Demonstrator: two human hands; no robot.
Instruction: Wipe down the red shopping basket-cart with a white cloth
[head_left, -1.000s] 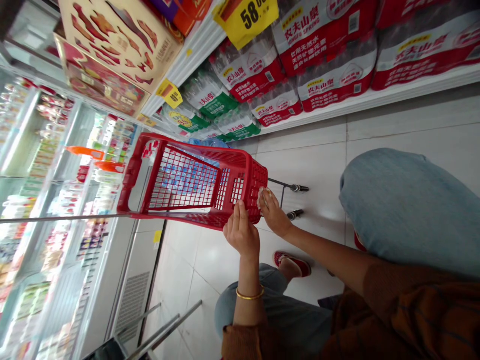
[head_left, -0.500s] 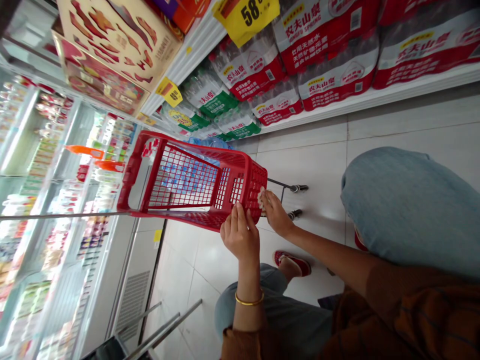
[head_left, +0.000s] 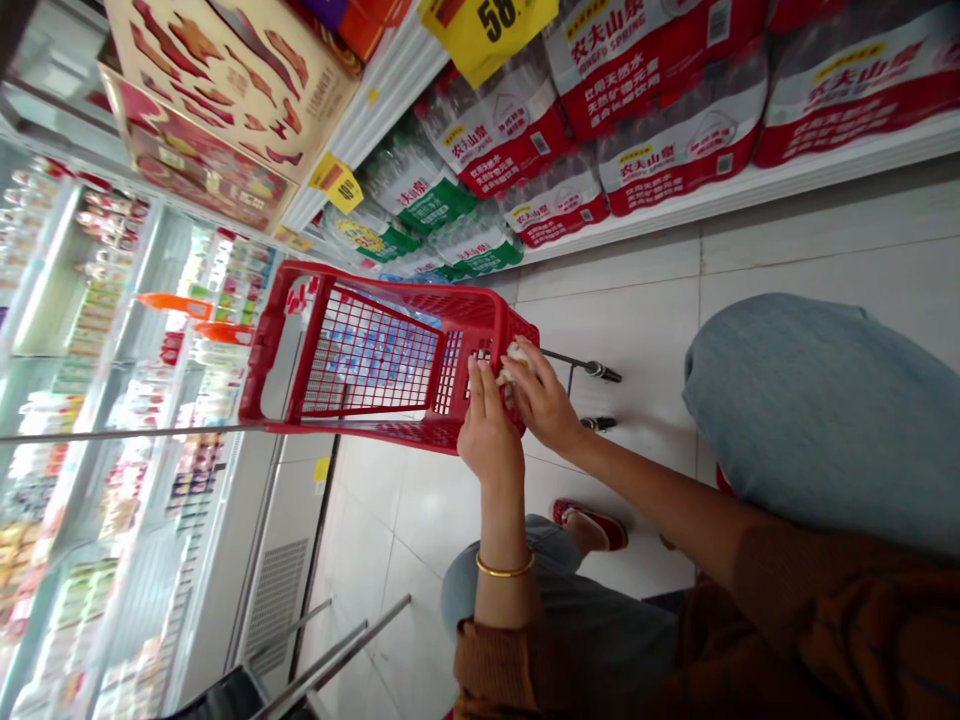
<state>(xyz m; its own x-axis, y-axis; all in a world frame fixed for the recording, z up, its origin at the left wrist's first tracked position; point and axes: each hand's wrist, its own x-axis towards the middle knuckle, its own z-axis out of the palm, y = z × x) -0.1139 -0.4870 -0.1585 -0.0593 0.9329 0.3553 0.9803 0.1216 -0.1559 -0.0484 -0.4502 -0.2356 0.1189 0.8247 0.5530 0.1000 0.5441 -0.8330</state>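
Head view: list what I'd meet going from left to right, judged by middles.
Bright display shelves → red cart → left hand → right hand → cart wheels → right denim knee.

Pale tiled floor [head_left: 622,290] meets white shelving [head_left: 825,170] and a lit display case [head_left: 296,490].

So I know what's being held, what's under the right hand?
Part of a pale cloth shows under the right hand, at the end of the red cart. The rest, and the surface beneath, are covered.
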